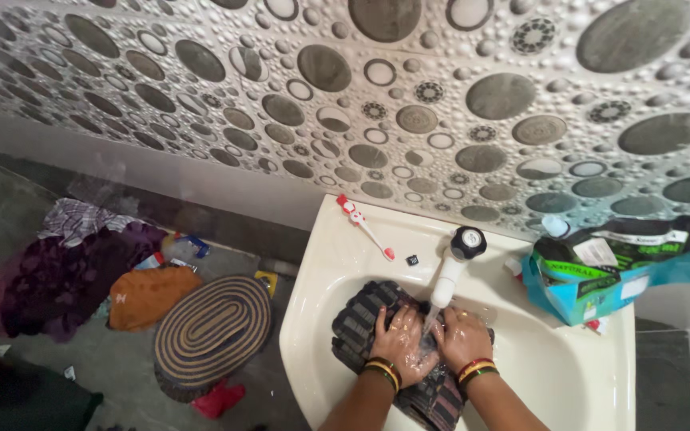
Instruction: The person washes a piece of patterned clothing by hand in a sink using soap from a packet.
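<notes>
We pressed both hands down on the dark striped cloth (361, 327) that lay bunched in the white basin (569, 375), directly under our fingers and spreading to the left of them and back toward our wrists. The left hand (403, 342) lay flat with its fingers spread rather wide over the wet fabric, and the right hand (461, 337) lay just beside it, its fingers closer together and bent a little on the cloth; neither hand closed around anything. A thin stream of water fell from the white tap (450, 271) just ahead of the fingertips and landed between the two hands. In our judgement, such rubbing goes well when the palms push the fabric against the basin floor under the stream and the fingers keep the folds from sliding away. Both forearms came up from the lower edge of the view and met almost in a point, the wrists, each with coloured bangles (382, 369), bent slightly downward. Beyond the fingers, on the basin rim, lay a red and white toothbrush (365, 225), and to the right of them stood a green and blue packet (592, 271).
</notes>
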